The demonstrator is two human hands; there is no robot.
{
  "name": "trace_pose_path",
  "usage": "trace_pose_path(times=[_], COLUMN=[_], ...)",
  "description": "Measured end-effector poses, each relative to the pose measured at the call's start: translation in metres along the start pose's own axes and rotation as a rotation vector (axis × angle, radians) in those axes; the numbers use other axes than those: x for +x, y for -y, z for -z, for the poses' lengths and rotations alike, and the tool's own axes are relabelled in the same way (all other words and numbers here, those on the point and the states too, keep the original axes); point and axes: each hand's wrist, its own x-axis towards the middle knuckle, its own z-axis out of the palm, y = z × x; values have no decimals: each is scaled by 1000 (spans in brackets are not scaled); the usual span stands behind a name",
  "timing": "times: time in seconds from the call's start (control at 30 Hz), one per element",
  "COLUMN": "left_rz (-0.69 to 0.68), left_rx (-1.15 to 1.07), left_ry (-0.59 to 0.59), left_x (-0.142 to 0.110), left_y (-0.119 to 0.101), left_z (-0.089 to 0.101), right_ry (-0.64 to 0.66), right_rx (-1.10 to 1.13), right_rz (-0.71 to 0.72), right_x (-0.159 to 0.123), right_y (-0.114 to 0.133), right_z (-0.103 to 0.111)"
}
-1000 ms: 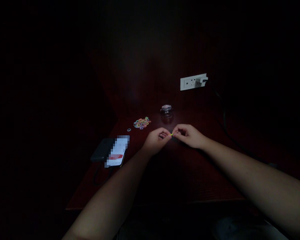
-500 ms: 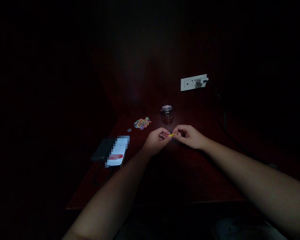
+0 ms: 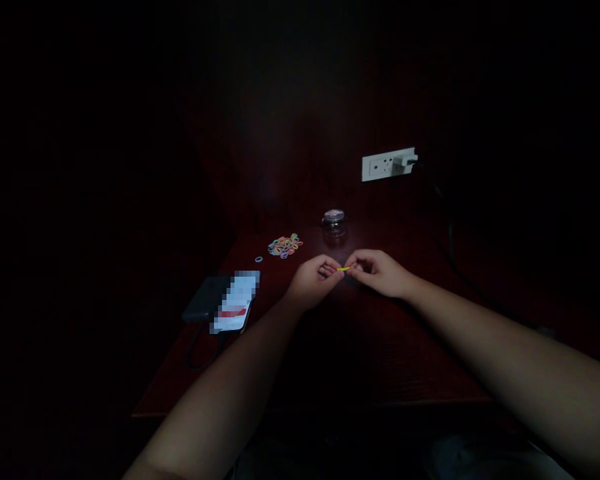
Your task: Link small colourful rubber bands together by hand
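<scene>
My left hand [image 3: 315,281] and my right hand [image 3: 379,272] meet over the middle of the table, each pinching one end of a small yellow hair tie [image 3: 345,269]. The band lies between the fingertips, drawn into a narrow strip. Just beyond the hands stands a clear round jar [image 3: 335,227] with a lid on top. To its left is a loose pile of small coloured hair ties [image 3: 285,247]. A single blue hair tie [image 3: 259,259] lies apart from that pile.
A lit phone [image 3: 237,303] rests against a dark flat box [image 3: 205,299] on the left, with a cable [image 3: 190,350] looping below. A wall socket [image 3: 387,164] holds a white plug, its cord running down the right. The dark red table [image 3: 180,390] has its front edge below my forearms.
The yellow hair tie has flattened a little, its two strands now closer together. Both hands hold almost the same place.
</scene>
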Motion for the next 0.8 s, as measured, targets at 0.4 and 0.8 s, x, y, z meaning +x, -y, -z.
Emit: trace_pose_path(times=[0.4,0.8], left_rz=[38,41], left_rx=[-12,-6], left_ry=[25,28], left_x=[0,1], left_y=[-3,-1], left_z=[-1,-2], right_ry=[-42,-18], right_rx=[-15,14], right_rz=[34,9], right_x=[1,0], right_y=[-2,0], right_z=[0,-1])
